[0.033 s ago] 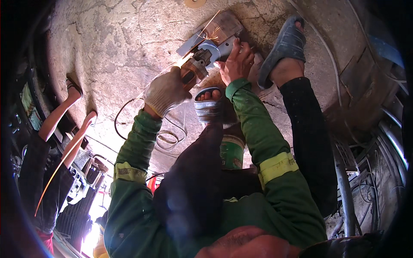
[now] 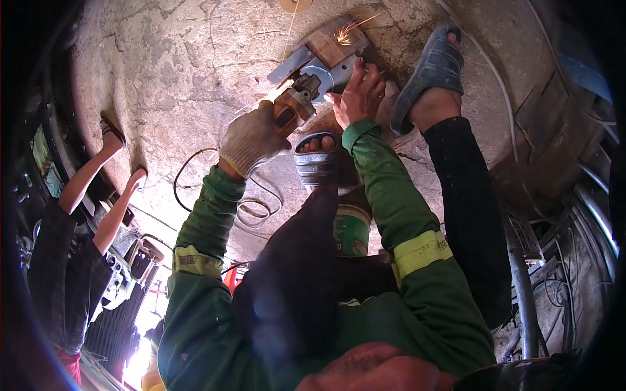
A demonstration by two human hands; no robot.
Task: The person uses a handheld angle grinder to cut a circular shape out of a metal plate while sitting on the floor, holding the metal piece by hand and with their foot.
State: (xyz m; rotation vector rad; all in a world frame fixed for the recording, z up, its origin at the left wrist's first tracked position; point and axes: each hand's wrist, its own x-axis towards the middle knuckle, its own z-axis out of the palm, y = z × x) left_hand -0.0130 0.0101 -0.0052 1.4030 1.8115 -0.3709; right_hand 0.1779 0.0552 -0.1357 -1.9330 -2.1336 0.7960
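My left hand [image 2: 253,138], in a pale knitted work glove, is wrapped round an angle grinder [image 2: 297,104] with an orange-brown body. The grinder's head lies against a grey metal piece [image 2: 340,73] that rests partly over a wooden block [image 2: 336,45] on the floor. My bare right hand [image 2: 358,94] grips the near right end of the metal piece, index finger stretched along it and thumb at its near edge. Orange sparks [image 2: 343,36] fly over the block's far side. The grinder's disc and its contact with the metal are partly hidden.
My sandalled feet [image 2: 317,159] stand close to the work. A cord [image 2: 261,212] coils on the cracked concrete floor near a green bucket [image 2: 352,231]. At the left are another person's bare legs [image 2: 88,173]; at the right, a cable [image 2: 499,72] and metal pipes [image 2: 525,293].
The sparks now show farther right, over the far side of the wooden block. Both my hands, the grinder and the metal piece look unmoved.
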